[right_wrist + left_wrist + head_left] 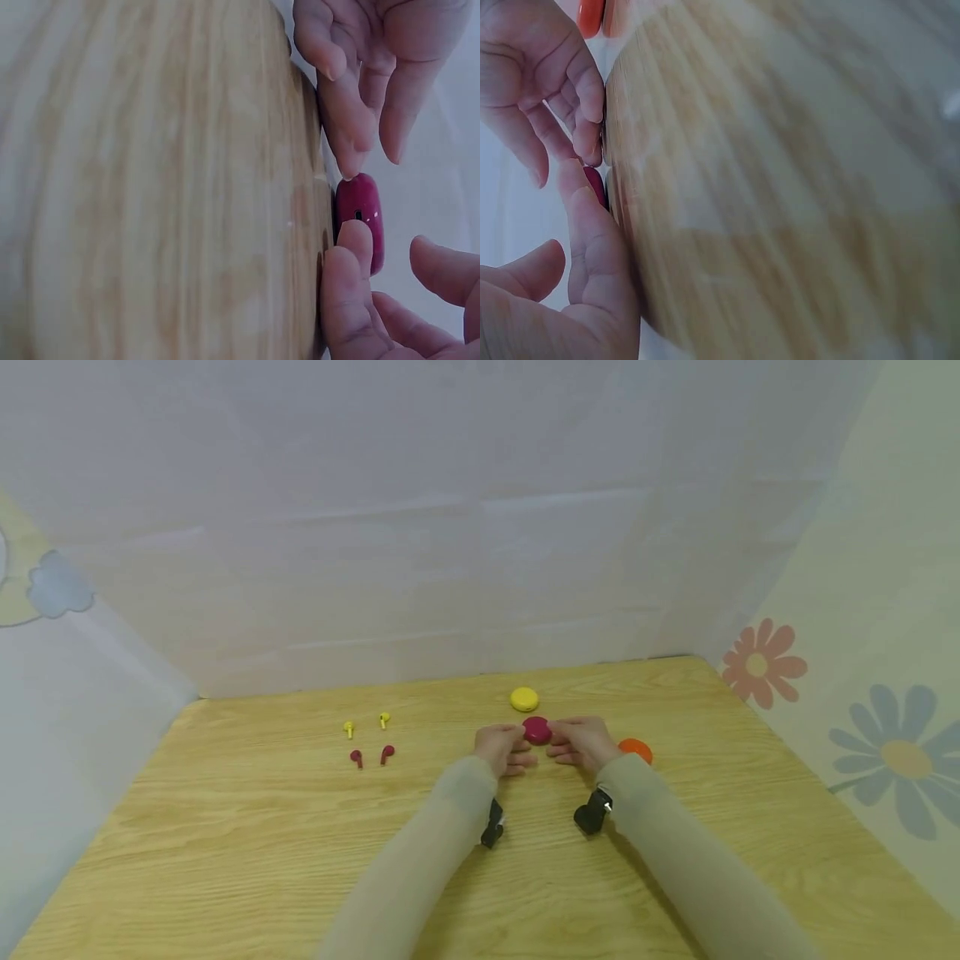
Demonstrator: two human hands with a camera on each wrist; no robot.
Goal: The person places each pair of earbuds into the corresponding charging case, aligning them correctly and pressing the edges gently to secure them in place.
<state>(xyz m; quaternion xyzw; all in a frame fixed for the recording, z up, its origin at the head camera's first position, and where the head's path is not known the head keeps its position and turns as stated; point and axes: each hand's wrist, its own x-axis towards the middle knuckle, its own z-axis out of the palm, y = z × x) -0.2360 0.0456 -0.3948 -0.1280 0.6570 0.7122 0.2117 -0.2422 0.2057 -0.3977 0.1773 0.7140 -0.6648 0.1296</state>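
Observation:
A round, magenta earbud case [536, 730] rests on the wooden table between both hands. My left hand [501, 749] is at its left side, fingertips against its edge in the right wrist view. From the other side, my right hand [582, 743] has its fingers [347, 281] over the case's near end, the thumb standing apart. Neither hand is curled round the case [369, 199], whose side shows a small dark slot. In the left wrist view, the left fingers hide most of it.
Behind it sits a yellow case [524, 699]; an orange case [636, 750] lies beside the right wrist, partly hidden. To the left lie two yellow earbuds [348, 729] and two magenta earbuds [387, 753]. A pale wall covering [420, 585] rises at the table's back edge.

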